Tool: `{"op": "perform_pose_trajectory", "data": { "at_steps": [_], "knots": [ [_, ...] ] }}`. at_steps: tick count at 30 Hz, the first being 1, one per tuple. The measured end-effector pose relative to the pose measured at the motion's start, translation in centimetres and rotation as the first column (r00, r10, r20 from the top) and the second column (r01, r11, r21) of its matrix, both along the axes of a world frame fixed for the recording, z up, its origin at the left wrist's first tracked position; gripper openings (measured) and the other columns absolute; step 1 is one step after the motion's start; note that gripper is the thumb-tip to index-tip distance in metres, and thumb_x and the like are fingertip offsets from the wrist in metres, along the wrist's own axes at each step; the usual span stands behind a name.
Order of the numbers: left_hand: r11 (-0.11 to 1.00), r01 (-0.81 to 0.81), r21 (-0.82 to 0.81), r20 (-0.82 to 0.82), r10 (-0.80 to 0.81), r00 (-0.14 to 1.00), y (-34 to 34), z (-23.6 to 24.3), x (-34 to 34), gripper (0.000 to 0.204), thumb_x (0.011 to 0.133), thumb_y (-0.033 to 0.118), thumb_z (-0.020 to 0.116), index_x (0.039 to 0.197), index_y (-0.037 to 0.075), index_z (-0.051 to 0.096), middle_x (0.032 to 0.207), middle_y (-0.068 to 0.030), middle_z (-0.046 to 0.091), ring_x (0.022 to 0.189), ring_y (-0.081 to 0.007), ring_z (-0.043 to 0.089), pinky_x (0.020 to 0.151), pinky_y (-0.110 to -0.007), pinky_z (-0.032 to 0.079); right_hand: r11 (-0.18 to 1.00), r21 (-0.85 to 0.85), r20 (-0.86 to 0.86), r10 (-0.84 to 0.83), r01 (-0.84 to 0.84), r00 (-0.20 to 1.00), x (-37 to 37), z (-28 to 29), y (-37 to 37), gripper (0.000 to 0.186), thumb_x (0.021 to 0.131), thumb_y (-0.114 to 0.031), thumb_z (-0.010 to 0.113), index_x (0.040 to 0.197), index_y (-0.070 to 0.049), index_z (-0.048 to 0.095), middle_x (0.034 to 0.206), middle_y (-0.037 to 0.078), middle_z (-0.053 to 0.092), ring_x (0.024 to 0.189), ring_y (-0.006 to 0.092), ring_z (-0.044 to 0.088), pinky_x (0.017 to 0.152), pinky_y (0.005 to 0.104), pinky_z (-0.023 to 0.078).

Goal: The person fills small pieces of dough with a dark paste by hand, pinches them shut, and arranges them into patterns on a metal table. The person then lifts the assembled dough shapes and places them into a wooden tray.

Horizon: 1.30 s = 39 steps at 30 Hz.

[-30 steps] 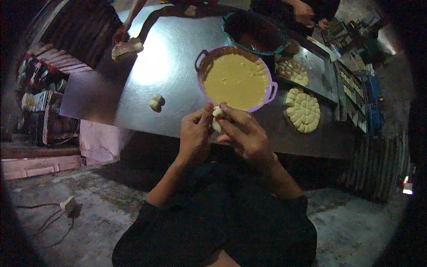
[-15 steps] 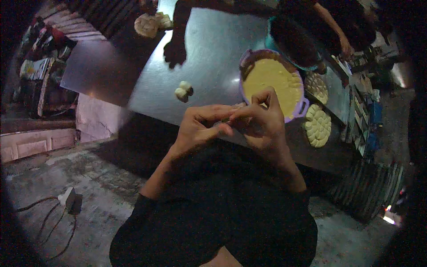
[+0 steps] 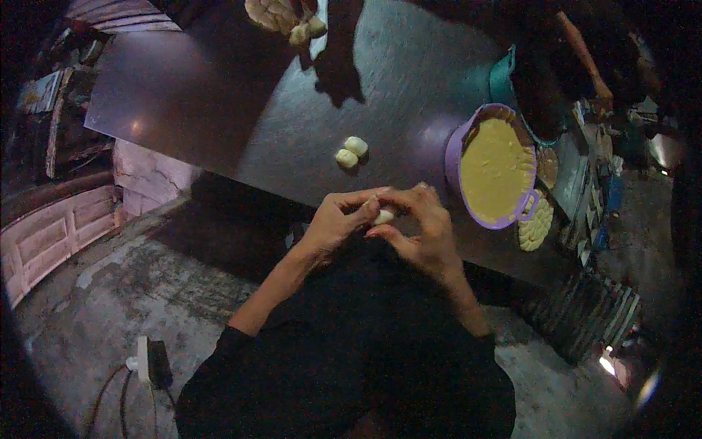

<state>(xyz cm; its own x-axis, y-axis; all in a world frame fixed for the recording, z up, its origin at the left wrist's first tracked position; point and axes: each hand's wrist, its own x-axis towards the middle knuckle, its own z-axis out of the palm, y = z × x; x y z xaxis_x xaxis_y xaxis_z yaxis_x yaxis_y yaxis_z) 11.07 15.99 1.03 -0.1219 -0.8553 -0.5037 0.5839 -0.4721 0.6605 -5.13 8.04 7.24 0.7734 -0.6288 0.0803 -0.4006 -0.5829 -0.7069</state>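
Note:
My left hand (image 3: 338, 225) and my right hand (image 3: 424, 230) meet in front of my chest, at the near edge of the metal table. Between their fingertips is a small pale dough piece (image 3: 383, 217), partly covered by the fingers. The left thumb and fingers pinch it from one side while the right fingers curve round the other. Just beyond, two small pale dough pieces (image 3: 352, 151) lie touching on the table (image 3: 409, 95). To the right stands a purple basin (image 3: 455, 157) with a handle, holding a smooth yellow mass (image 3: 497, 172).
Beside the basin lies a round cluster of pale dough pieces (image 3: 537, 225). A teal container (image 3: 502, 79) stands behind it. Another dough cluster (image 3: 270, 14) is at the far left, near a person's shadowed hand. A co-worker's arm (image 3: 581, 55) shows far right. A white power strip (image 3: 143, 360) lies on the floor.
My view has shifted, so the table things appear farther right. The right fingers have gone from a tight pinch to a wider curve, and the dough piece now shows between my hands.

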Motion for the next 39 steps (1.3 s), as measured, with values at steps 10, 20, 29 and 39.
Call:
{"op": "perform_pose_trajectory", "data": {
  "at_steps": [10,20,29,39],
  "knots": [
    [0.981,-0.187,-0.046,0.506,0.184,0.842,-0.3,-8.0,0.9,0.025,0.098,0.017,0.054,0.118,0.004,0.06,0.106,-0.0064,0.062,0.082,-0.0127,0.061,0.072,-0.028,0.049,0.559,0.593,-0.233,-0.569,0.579,0.789,1.2,-11.4,2.0,0.033,0.081,-0.007,0.074,0.109,-0.004,0.057,0.088,0.005,0.064,0.082,0.0106,0.059,0.072,0.0252,0.048],
    [0.917,0.203,-0.345,0.888,0.248,0.386,-1.0,-10.4,1.3,0.025,0.092,0.011,0.06,0.116,0.004,0.061,0.104,-0.0122,0.064,0.086,-0.0244,0.063,0.076,-0.032,0.051,0.701,0.23,-0.097,-0.673,0.675,0.733,-0.5,-16.7,0.6,0.025,0.087,-0.018,0.069,0.107,-0.003,0.068,0.101,0.009,0.059,0.085,0.0203,0.065,0.07,0.0316,0.053],
    [0.667,0.74,-0.09,0.887,0.391,-0.245,-3.3,-11.7,-2.7,0.046,0.075,0.001,0.061,0.12,0.012,0.06,0.121,-0.0089,0.058,0.118,-0.0328,0.049,0.1,-0.043,0.037,0.749,0.121,-0.621,-0.455,0.651,0.639,-30.8,-16.0,3.0,0.023,0.087,-0.02,0.064,0.091,0.003,0.067,0.085,0.026,0.066,0.083,0.043,0.063,0.074,0.0484,0.051],
    [0.665,0.737,0.12,0.834,0.335,-0.438,-4.1,-10.5,-3.9,0.047,0.08,0.0,0.058,0.125,0.013,0.056,0.126,-0.0107,0.054,0.121,-0.032,0.047,0.094,-0.047,0.035,0.564,-0.615,-0.205,-0.789,0.55,0.58,-48.0,-15.6,-10.7,0.017,0.085,-0.009,0.058,0.1,-0.005,0.065,0.099,0.013,0.06,0.101,0.0331,0.057,0.082,0.0448,0.05]
  ]
}}
